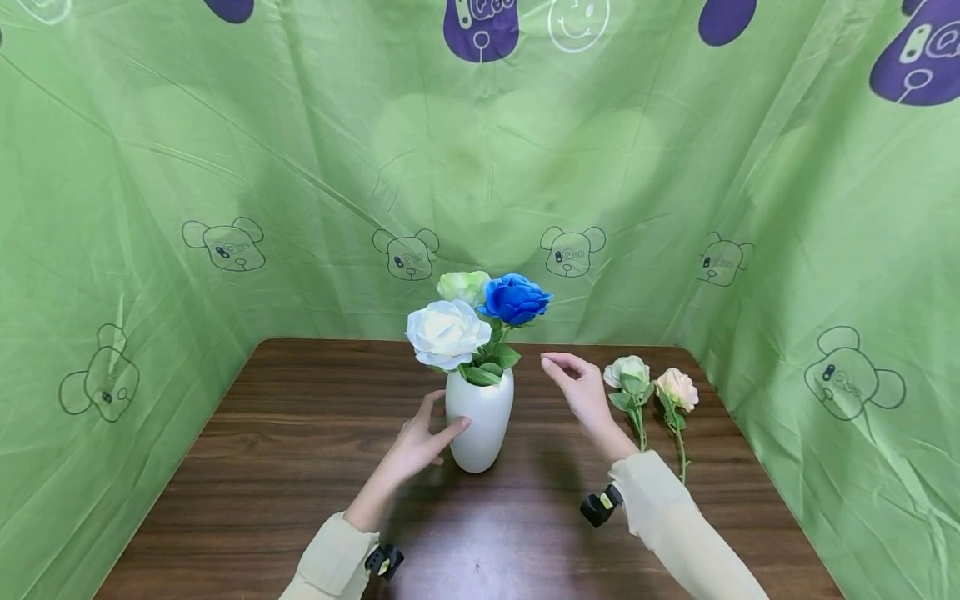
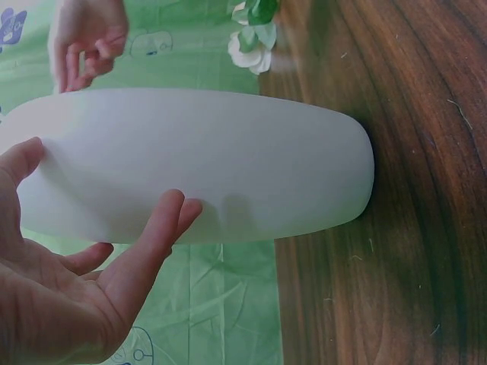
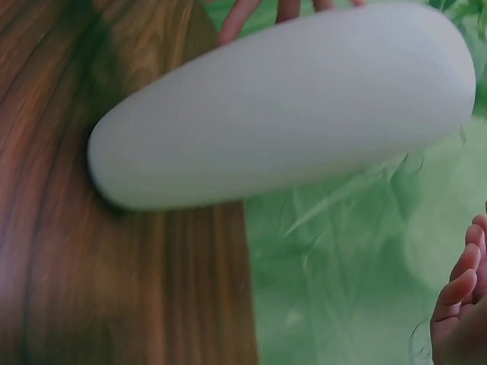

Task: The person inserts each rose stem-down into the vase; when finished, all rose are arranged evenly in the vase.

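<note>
A white vase (image 1: 480, 425) stands upright on the table, holding a pale blue-white rose (image 1: 447, 333), a blue rose (image 1: 516, 298) and a light green flower (image 1: 463, 286) with green leaves. My left hand (image 1: 414, 437) rests against the vase's left side, its fingers spread and relaxed and the thumb over the front. In the left wrist view, its fingertips (image 2: 169, 209) overlap the vase wall. My right hand (image 1: 581, 387) is raised right of the vase, apart from it, with bent fingers and nothing held. Its fingers (image 3: 460, 285) show loosely bent in the right wrist view.
To the right on the brown wooden table (image 1: 300, 433) lie a white-green rose (image 1: 628, 372) and a pale pink rose (image 1: 677, 388) with their stems, close beside my right forearm. Green cloth (image 1: 315, 167) with printed bear figures surrounds the table's back and sides.
</note>
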### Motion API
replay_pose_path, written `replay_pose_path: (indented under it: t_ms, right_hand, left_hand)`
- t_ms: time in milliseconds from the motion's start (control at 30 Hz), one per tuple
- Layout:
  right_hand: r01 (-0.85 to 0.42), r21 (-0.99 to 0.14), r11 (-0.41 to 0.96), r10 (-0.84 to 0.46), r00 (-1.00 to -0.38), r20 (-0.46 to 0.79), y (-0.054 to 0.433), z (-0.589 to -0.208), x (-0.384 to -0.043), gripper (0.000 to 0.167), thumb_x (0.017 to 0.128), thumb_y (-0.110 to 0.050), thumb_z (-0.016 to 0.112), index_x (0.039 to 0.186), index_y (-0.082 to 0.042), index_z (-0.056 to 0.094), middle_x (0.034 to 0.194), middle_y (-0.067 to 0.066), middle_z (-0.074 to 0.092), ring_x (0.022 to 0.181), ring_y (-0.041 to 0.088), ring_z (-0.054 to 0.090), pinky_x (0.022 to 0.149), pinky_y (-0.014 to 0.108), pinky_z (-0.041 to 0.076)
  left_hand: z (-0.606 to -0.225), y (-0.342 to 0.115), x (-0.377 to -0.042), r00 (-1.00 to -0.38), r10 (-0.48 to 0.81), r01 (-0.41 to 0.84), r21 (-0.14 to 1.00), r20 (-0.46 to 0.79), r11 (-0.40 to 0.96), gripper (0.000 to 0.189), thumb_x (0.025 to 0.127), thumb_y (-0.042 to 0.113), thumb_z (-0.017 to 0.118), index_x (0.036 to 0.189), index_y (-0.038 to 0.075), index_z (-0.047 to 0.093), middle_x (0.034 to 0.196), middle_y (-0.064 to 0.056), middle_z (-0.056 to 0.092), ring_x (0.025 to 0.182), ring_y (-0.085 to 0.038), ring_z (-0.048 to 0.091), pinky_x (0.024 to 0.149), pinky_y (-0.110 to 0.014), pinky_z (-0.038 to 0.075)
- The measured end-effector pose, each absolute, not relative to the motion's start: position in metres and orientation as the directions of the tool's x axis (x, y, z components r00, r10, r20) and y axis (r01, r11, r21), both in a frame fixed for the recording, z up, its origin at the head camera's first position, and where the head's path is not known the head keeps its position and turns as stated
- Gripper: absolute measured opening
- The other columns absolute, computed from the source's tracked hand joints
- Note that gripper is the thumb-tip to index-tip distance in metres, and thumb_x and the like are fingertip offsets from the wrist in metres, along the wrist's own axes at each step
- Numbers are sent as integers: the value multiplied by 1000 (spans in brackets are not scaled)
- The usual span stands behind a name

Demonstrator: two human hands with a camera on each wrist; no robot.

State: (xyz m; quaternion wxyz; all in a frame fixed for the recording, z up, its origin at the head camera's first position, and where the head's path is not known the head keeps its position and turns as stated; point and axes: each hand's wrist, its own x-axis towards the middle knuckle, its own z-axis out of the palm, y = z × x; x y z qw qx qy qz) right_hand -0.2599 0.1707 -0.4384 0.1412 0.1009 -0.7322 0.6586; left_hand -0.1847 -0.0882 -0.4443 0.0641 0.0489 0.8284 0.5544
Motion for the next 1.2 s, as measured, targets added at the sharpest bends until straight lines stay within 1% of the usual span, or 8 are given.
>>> replay_pose_path:
  t_ms: [133, 200, 233, 467, 600, 767, 1033, 1200]
  right_hand:
    - [-303, -942, 141, 59, -948, 314, 187, -454, -259, 27, 80, -28, 66, 95, -6, 67, 85, 6, 63, 70, 13, 53, 59, 25, 43]
    - [-263, -947, 183, 69, -958, 280, 195, -460, -257, 27, 81, -25, 65, 96, -4, 66, 85, 6, 63, 68, 10, 53, 57, 22, 43]
    - [-214, -951, 224, 96, -966, 240, 193, -442, -241, 28, 81, -24, 65, 96, 0, 65, 85, 8, 63, 68, 11, 53, 57, 22, 44]
    - [-61, -955, 292, 138, -985, 106, 220, -459, -238, 27, 83, -14, 64, 100, 6, 62, 91, 14, 63, 68, 5, 53, 59, 21, 45]
    - [-102, -954, 280, 142, -979, 146, 245, -503, -252, 29, 82, -22, 64, 100, 1, 64, 96, 11, 63, 81, 10, 55, 68, 24, 44]
    - [-158, -960, 231, 156, -968, 197, 277, -542, -263, 27, 80, -27, 66, 97, -6, 67, 94, 5, 63, 84, 14, 54, 67, 25, 42]
    - [10, -915, 404, 352, -924, 146, 294, -524, -247, 26, 81, -19, 64, 96, 2, 65, 77, 1, 63, 66, 5, 50, 57, 19, 39]
    - [134, -851, 508, 456, -880, 134, 309, -524, -244, 25, 82, -20, 63, 96, 1, 66, 77, 3, 63, 69, 12, 50, 60, 23, 38]
  left_hand:
    - [-444, -88, -184, -988, 143, 6, 923, -53, 385, 68, 77, 51, 60, 131, 20, 31, 127, -25, 37, 47, -20, 56, 43, -31, 49]
    - [-444, -88, -184, -988, 145, 9, 922, -51, 386, 68, 78, 51, 60, 131, 20, 31, 127, -24, 38, 48, -20, 57, 43, -30, 49]
    - [-444, -88, -184, -988, 142, 5, 922, -54, 387, 67, 77, 51, 60, 130, 21, 31, 127, -22, 39, 48, -20, 57, 43, -30, 49]
    - [-443, -88, -184, -988, 148, 11, 921, -51, 390, 68, 78, 51, 59, 131, 20, 30, 126, -24, 39, 48, -20, 57, 44, -30, 49]
    - [-444, -89, -184, -987, 149, 11, 922, -50, 386, 68, 78, 51, 59, 131, 20, 30, 126, -22, 40, 50, -20, 57, 44, -30, 49]
    - [-445, -88, -184, -987, 154, 18, 925, -45, 380, 68, 78, 50, 59, 131, 20, 31, 126, -19, 41, 55, -20, 58, 44, -30, 50]
    - [-444, -88, -184, -987, 152, 19, 925, -42, 379, 67, 78, 51, 59, 130, 20, 31, 126, -21, 40, 54, -21, 58, 44, -31, 50]
    - [-442, -89, -182, -985, 172, 70, 925, 5, 373, 69, 79, 52, 57, 130, 14, 31, 123, -27, 39, 53, -20, 58, 43, -31, 50]
